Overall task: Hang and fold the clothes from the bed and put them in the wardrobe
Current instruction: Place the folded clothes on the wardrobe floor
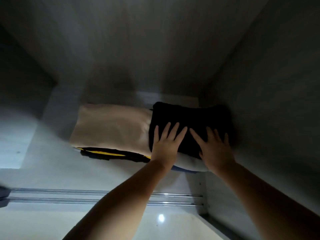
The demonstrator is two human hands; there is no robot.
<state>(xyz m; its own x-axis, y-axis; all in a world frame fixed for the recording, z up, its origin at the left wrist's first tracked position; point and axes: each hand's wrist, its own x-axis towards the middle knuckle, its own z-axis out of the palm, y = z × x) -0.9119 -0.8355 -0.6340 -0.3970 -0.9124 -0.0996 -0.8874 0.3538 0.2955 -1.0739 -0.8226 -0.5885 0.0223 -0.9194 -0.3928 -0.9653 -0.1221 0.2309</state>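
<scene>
Pressing down on a folded black garment (pixel 190 125), both hands lie flat with straight, spread fingers: the left hand (pixel 164 142) on its near left part, the right hand (pixel 214 149) on its near right part, neither curled round any cloth. The garment sits inside the wardrobe on the shelf (pixel 43 161), tight against the right wall (pixel 268 101), on top of a pale folded piece (pixel 187 164) whose near edge shows beneath the wrists. Just beside it on the left, and touching it, lies a folded beige garment (pixel 112 127), which in turn rests on a dark item with a yellow stripe (pixel 107 154). So at least four folded pieces already seem to be stored here in two low stacks, and the black one looks to be at the end of its placing, with only a last pat or squaring-up left before the hands let go. The sliding-door track (pixel 86 196) runs along the near edge below the arms. The bed is out of view, and no rail or hangers show in this dim compartment, so how many clothes wait to be folded, and whether any hanging is done, cannot be told from here.
</scene>
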